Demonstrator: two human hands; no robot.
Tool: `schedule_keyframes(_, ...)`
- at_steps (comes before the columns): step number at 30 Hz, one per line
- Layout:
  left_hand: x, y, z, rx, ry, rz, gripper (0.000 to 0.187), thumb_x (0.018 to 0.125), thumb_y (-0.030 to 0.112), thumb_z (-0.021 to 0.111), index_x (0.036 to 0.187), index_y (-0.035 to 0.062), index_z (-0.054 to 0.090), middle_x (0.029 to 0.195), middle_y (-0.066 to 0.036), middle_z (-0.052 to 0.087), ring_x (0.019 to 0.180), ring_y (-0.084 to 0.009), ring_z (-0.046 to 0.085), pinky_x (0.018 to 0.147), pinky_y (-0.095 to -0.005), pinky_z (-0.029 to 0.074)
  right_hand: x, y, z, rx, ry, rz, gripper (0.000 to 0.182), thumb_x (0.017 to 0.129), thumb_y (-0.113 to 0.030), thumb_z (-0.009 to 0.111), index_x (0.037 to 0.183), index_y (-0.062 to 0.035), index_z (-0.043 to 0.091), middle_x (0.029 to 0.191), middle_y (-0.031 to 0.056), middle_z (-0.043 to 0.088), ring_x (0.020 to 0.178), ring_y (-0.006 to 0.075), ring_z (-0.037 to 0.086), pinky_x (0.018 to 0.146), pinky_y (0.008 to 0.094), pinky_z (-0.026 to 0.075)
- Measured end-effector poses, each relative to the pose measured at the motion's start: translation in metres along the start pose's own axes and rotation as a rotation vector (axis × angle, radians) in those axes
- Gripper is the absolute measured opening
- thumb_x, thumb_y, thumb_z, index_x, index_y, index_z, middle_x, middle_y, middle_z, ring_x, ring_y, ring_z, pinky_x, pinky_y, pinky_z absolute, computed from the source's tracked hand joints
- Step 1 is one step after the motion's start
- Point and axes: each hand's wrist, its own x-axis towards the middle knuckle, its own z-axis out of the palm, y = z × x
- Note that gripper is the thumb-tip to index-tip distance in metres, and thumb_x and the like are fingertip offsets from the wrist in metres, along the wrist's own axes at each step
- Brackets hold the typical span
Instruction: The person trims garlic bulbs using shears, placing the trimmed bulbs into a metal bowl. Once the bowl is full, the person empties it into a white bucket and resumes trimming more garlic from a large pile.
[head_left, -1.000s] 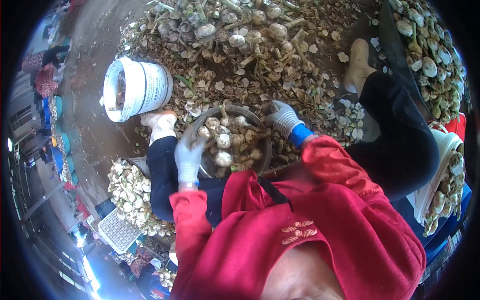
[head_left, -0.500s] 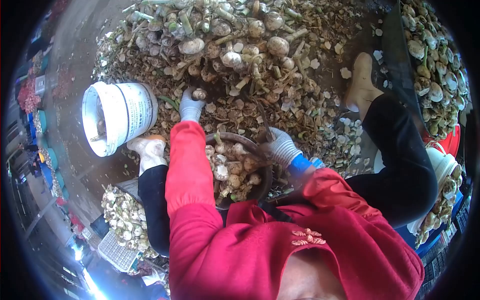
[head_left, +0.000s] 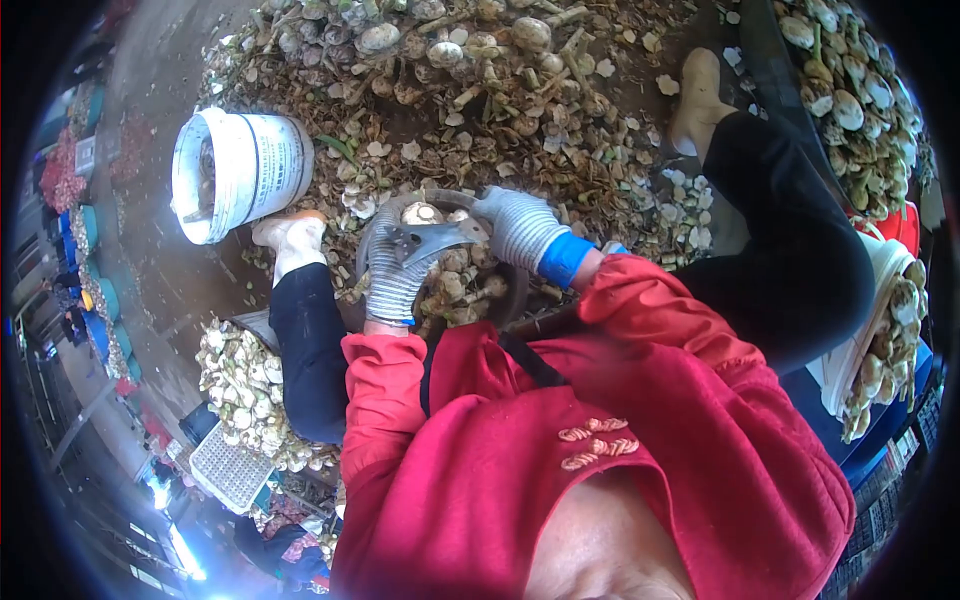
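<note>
With the basin (head_left: 516, 300) as the clock's centre and twelve at the top of the view, the left hand (head_left: 393, 280), in a striped glove, is at nine, over the rim; it seems curled round a bulb (head_left: 422, 213), though the blade (head_left: 440, 238) hides much of the contact; the bulb sits at eleven, just beyond the blade. The right hand (head_left: 520, 232), gloved too, is at two, closed on the near end of the blade, which lies flat across the gap between the hands, its broad end at the left hand's fingers; a blue cuff (head_left: 564, 259) wraps the right wrist. More garlic (head_left: 452, 292) lies in the basin, below the blade; a white bucket (head_left: 275, 165) leans at ten, its mouth turned to nine; a dirty heap (head_left: 450, 50) spreads at twelve; cut scraps (head_left: 685, 215) litter the floor at two; a paler pile (head_left: 240, 385) lies at eight, with a white crate (head_left: 230, 470) beyond it.
</note>
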Motion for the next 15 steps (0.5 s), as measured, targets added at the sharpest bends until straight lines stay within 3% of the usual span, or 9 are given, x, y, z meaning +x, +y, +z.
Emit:
schedule_keyframes(1,-0.007,0.001,0.006,0.257,-0.018,0.130,0.031,0.085,0.005,0.057,0.115,-0.0005,0.047,0.102,-0.017,0.059,0.092,-0.0252,0.062,0.082,-0.0323,0.056,-0.005,-0.004,-0.004,-0.030,-0.012,-0.025,0.025,0.070,-0.008,0.060,0.095,-0.0077,0.065,0.097,0.0185,0.061,0.092,0.0361,0.061,0.078,0.0427,0.050)
schedule_keyframes(3,-0.008,-0.009,0.006,-0.177,0.016,0.007,0.040,0.081,0.008,0.065,0.116,0.0013,0.047,0.108,-0.017,0.057,0.093,-0.0265,0.062,0.081,-0.0343,0.055,-0.011,-0.005,-0.008,-0.069,-0.029,-0.053,0.025,0.069,-0.008,0.062,0.094,-0.0070,0.065,0.096,0.0191,0.061,0.091,0.0371,0.061,0.079,0.0424,0.051)
schedule_keyframes(5,-0.009,-0.007,0.010,-0.853,0.038,-0.250,0.047,0.073,0.001,0.072,0.114,0.0021,0.049,0.112,-0.015,0.056,0.092,-0.0254,0.063,0.080,-0.0345,0.056,-0.013,0.000,-0.002,-0.075,0.024,-0.081,0.025,0.070,-0.008,0.062,0.094,-0.0065,0.065,0.095,0.0192,0.061,0.091,0.0372,0.061,0.079,0.0424,0.051)
schedule_keyframes(7,-0.022,-0.014,0.020,-0.399,-0.004,0.005,0.034,0.079,0.005,0.066,0.109,0.0031,0.051,0.105,-0.012,0.058,0.092,-0.0208,0.061,0.083,-0.0325,0.054,-0.014,0.009,0.011,-0.070,0.034,-0.083,0.025,0.071,-0.010,0.062,0.095,-0.0063,0.064,0.094,0.0195,0.061,0.091,0.0373,0.061,0.079,0.0426,0.051)
schedule_keyframes(9,-0.032,-0.035,0.025,0.300,0.087,0.394,0.041,0.070,0.008,0.077,0.103,0.0045,0.053,0.096,-0.006,0.058,0.087,-0.0161,0.058,0.080,-0.0290,0.050,-0.017,0.020,0.021,-0.057,0.008,-0.073,0.024,0.072,-0.012,0.063,0.095,-0.0064,0.064,0.093,0.0199,0.061,0.091,0.0373,0.061,0.079,0.0428,0.050)
schedule_keyframes(10,-0.030,-0.046,0.025,0.246,0.169,0.355,0.056,0.057,0.010,0.087,0.102,0.0050,0.053,0.092,-0.003,0.057,0.083,-0.0142,0.057,0.076,-0.0261,0.048,-0.016,0.025,0.021,-0.050,-0.024,-0.078,0.025,0.073,-0.014,0.063,0.097,-0.0063,0.064,0.094,0.0201,0.062,0.090,0.0374,0.061,0.079,0.0428,0.050)
schedule_keyframes(12,-0.033,-0.064,0.024,0.324,0.282,0.315,0.054,0.058,0.011,0.086,0.101,0.0051,0.054,0.093,-0.004,0.057,0.084,-0.0139,0.056,0.076,-0.0269,0.049,-0.019,0.034,0.027,-0.024,-0.101,-0.077,0.027,0.075,-0.017,0.062,0.099,-0.0062,0.064,0.094,0.0206,0.063,0.088,0.0377,0.061,0.078,0.0426,0.051)
schedule_keyframes(14,-0.052,-0.016,0.049,0.441,0.336,0.528,0.055,0.057,0.011,0.086,0.102,0.0046,0.054,0.093,-0.005,0.057,0.085,-0.0148,0.056,0.075,-0.0277,0.050,-0.007,0.095,0.046,0.014,-0.112,0.076,0.025,0.075,-0.017,0.063,0.098,-0.0062,0.065,0.089,0.0197,0.065,0.083,0.0328,0.063,0.078,0.0404,0.051)
schedule_keyframes(15,-0.057,-0.008,0.045,0.353,0.350,0.626,0.056,0.057,0.009,0.086,0.102,0.0041,0.054,0.094,-0.006,0.058,0.085,-0.0150,0.057,0.075,-0.0278,0.050,0.004,0.144,0.059,0.094,-0.129,0.131,0.027,0.072,-0.014,0.065,0.097,-0.0057,0.064,0.088,0.0179,0.065,0.081,0.0318,0.063,0.077,0.0378,0.051)
